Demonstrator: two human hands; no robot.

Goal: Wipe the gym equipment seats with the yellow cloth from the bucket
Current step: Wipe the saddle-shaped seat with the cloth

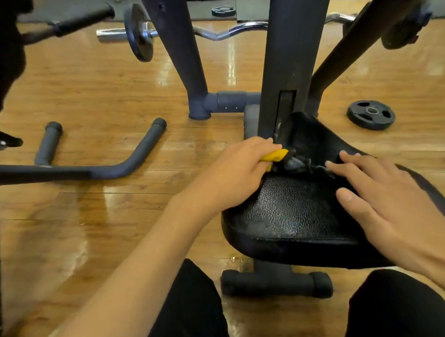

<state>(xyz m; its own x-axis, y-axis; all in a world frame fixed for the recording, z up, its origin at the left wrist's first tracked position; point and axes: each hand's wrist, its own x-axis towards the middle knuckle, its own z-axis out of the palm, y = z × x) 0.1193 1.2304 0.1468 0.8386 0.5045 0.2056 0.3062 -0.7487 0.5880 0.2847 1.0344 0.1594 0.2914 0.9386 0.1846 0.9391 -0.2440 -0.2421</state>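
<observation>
1. Now, nearest the camera, the person's dark-trousered knees sit either side of the seat's base, so the body is low and close to the work.
2. The seat is a black, grained pad. Its front half looks glossy and is probably wiped already, though I can't be sure.
3. The right hand lies flat on the right side of the pad with its fingers spread, holding nothing and bracing the seat. That is worth doing, as the pad may rock under a firm wipe.
4. The left hand has its fingers curled round the yellow cloth, bunched at the rear left edge of the pad. Only a small fold shows past the knuckles.
5. Just beyond the cloth is a torn patch with frayed grey stuffing. Wiping there calls for light strokes along the tear, not across it, or the cloth may snag.
6. Behind stands the upright post; the crease where the pad meets it likely needs a fingertip pushed through the cloth.
7. Farther off on the wooden floor lie a weight plate and a curl bar. No bucket is in view.
</observation>
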